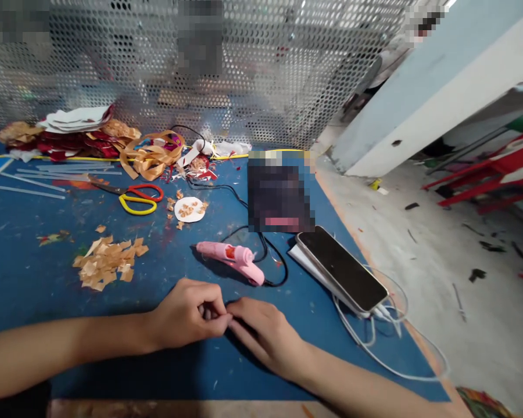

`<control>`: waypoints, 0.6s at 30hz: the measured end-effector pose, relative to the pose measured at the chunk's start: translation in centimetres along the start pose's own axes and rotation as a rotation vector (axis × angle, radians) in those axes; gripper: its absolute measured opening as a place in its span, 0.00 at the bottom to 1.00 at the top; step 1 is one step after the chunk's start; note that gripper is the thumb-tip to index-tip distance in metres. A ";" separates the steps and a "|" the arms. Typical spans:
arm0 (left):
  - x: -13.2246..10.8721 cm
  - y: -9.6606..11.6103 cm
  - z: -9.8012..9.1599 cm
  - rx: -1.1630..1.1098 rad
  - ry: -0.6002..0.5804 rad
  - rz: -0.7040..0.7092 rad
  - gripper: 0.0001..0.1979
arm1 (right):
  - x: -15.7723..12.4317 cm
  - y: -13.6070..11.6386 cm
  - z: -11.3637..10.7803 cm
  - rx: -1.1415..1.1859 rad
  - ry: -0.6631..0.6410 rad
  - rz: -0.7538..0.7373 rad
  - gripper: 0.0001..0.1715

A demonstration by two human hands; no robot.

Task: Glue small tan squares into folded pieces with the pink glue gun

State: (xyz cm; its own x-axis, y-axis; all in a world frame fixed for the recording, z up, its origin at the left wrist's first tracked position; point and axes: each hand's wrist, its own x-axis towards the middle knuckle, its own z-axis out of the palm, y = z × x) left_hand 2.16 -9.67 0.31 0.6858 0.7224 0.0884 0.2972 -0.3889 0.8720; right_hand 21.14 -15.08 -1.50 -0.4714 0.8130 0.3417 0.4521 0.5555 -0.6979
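My left hand (192, 313) and my right hand (265, 331) meet fingertip to fingertip over the blue table near its front edge. The left fingers are curled, thumb against index finger; the right fingers are pinched together too. Whatever lies between them is too small or hidden to make out. Just beyond my hands is a pink hot glue gun (233, 259) on its side, nozzle to the left. Left of it lies a pile of small tan paper pieces (108, 261). Farther back, more tan scraps rest on and around a white paper disc (189, 211).
Scissors (139, 197) with red and yellow handles lie behind the pile, near clear glue sticks (39, 182). Tan ribbon (150, 157) and scraps line the perforated metal panel (244, 69). A phone (344, 267) with white cables lies at the right edge, beyond a blurred dark object (279, 194).
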 end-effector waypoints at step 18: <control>-0.2 -2.1 0.4 0.170 0.053 0.309 0.09 | 0.4 0.7 1.2 0.202 -0.047 0.150 0.22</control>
State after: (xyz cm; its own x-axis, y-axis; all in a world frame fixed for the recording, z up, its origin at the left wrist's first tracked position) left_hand 1.69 -9.22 -1.78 0.7265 0.5824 0.3646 0.1903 -0.6804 0.7077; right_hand 20.40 -14.58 -2.62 -0.4472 0.8721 0.1986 0.3612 0.3793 -0.8518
